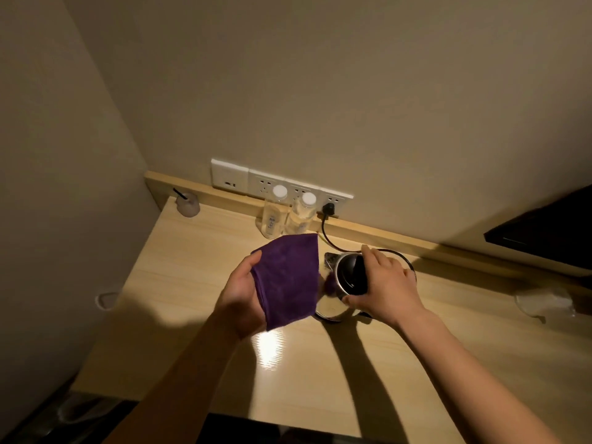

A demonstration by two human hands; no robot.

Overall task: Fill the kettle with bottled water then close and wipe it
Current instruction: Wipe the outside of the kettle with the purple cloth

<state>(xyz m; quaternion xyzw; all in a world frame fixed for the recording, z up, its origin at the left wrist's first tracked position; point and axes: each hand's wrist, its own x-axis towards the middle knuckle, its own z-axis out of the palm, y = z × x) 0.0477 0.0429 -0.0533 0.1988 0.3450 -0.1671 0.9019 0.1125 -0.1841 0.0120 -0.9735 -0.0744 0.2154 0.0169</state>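
Your left hand (240, 296) holds a purple cloth (288, 280) just beside the kettle (331, 307), which your right hand (384, 283) grips from above
Your left thumb and fingers pinch the cloth, which drapes over the fingers; you cannot tell whether it touches the steel side. Your right fingers curl over the black lid (350, 274), thumb on the near edge. The kettle stands on the worktop (192, 283) under that hand. Beyond both hands, two capped water bottles (274, 216) stand at the wall, a black plug (329, 208) just right of them
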